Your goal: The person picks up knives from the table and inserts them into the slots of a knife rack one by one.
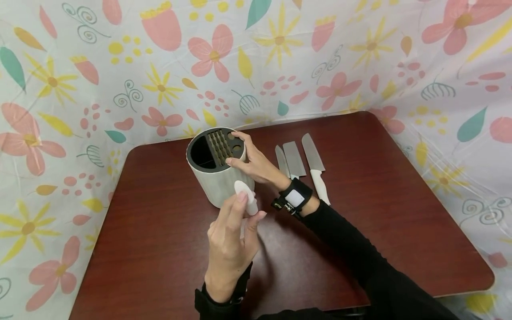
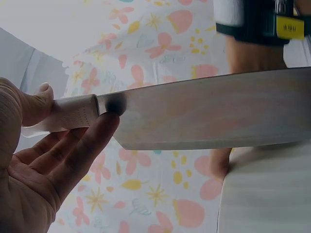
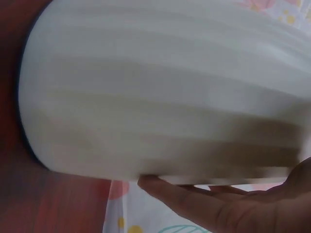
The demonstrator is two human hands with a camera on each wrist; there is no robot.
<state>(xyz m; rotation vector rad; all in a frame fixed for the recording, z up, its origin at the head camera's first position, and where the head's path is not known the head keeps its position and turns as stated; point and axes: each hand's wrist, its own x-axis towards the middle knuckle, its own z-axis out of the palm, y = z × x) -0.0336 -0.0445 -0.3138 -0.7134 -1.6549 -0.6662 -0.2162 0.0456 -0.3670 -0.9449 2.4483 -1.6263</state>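
Observation:
My left hand pinches the white handle of a kitchen knife between thumb and fingers, in front of the knife block. In the left wrist view its broad steel blade stretches across to the right; in the head view the blade is hardly visible. The round, pale knife block stands upright on the table, its dark top holding slots, two round holes and an open compartment. My right hand grips the block's right rim, with the thumb over the top. Its fingers lie along the block's side.
Three knives lie right of the block: a narrow one, a cleaver and a pointed wide-bladed one with a white handle. The dark red-brown table has a flower-printed cloth behind it and at its sides.

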